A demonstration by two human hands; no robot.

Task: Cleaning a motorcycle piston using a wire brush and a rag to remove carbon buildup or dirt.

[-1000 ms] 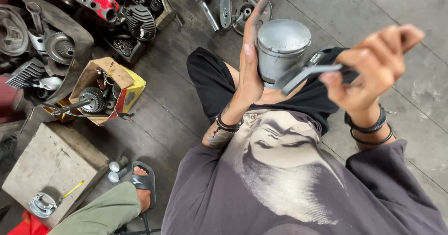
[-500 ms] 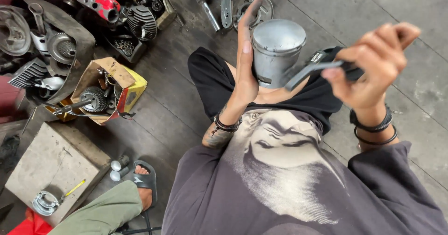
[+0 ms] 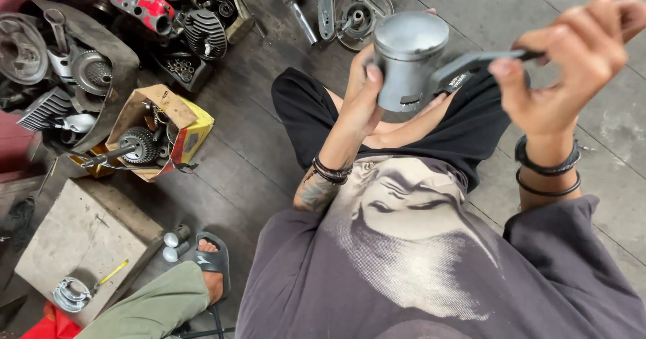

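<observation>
Left hand: wrapped around the piston, holding it up over the lap.
Right hand: closed tight on a grey tool.
Tool: its tip touches the piston's side.
Box: on the floor, full of metal parts.

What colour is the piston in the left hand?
Dull silver-grey piston; head view.
</observation>
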